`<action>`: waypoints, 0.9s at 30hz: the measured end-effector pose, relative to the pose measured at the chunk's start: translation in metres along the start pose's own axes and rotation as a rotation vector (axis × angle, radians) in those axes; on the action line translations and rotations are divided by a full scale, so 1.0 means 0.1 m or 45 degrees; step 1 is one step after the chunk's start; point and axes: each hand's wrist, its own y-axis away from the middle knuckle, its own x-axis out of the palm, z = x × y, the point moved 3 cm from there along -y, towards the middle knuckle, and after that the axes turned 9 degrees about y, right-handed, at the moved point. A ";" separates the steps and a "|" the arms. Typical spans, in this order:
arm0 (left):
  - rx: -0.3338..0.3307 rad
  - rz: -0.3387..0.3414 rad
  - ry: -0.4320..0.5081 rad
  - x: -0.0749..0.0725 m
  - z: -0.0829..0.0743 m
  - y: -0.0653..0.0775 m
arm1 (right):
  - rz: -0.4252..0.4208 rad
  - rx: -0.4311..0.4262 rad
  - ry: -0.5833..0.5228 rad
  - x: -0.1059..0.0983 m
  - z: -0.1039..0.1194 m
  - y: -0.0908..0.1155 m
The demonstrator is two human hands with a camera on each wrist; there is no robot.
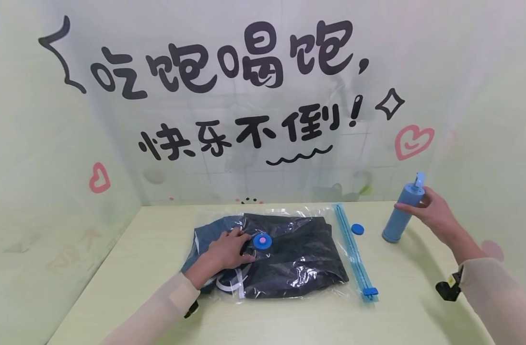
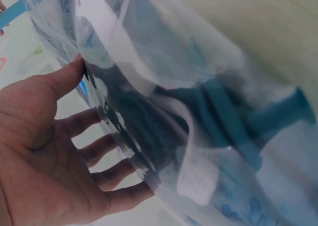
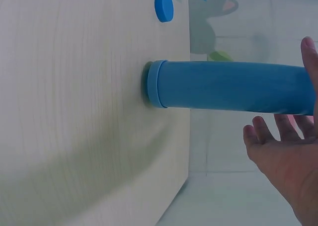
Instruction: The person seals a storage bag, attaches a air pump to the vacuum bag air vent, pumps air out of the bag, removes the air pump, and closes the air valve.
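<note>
A clear vacuum storage bag (image 1: 297, 268) with dark folded clothing inside lies flat on the table. On its top is a round blue valve (image 1: 262, 241) with a pink centre. My left hand (image 1: 228, 249) rests on the bag just left of the valve, fingers spread; in the left wrist view the fingertips touch the plastic. At the right, a blue cylindrical hand pump (image 1: 403, 213) stands upright, its base at the tabletop. My right hand (image 1: 437, 213) grips the pump near its top, thumb on the near side, fingers partly hidden behind it.
A small round blue cap (image 1: 357, 229) lies between bag and pump. Along the bag's right edge runs a blue zip seal (image 1: 351, 249) with a slider (image 1: 370, 291) at its near end. A printed curtain (image 1: 245, 182) rises behind the table (image 1: 129, 268).
</note>
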 end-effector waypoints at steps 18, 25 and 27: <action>-0.010 0.009 -0.009 0.00 0.00 0.00 | -0.026 -0.111 -0.036 0.22 0.36 -0.16; -0.014 0.008 -0.008 0.01 0.00 0.00 | -0.025 -0.188 -0.211 0.47 0.84 -0.27; -0.011 0.006 -0.005 0.01 -0.01 0.00 | -0.034 -0.210 -0.239 0.57 0.98 -0.31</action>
